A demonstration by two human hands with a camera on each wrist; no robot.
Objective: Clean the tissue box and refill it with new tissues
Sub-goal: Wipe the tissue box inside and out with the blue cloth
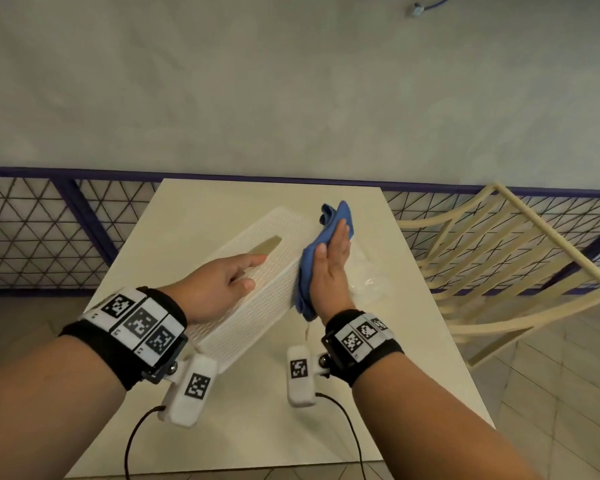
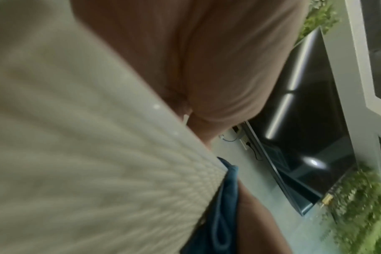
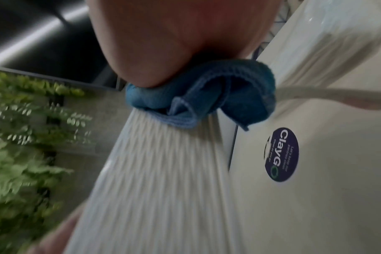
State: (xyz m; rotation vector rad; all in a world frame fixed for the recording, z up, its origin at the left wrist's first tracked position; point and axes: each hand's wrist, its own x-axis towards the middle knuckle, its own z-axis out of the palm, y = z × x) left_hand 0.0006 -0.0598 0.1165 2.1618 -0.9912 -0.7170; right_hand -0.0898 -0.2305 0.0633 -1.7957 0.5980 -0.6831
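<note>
Left hand flat, steadying box; right hand, fingers straight, presses cloth on its side. Hard wiping may slide box across desk.

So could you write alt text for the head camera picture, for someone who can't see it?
A person's right hand presses a blue cloth flat against the side of a white tissue box on a pale table, while the left hand rests on the box's top. A cream chair stands to the right.

There are two hands, one box, one cloth, one table, one chair and one sticker.
</note>
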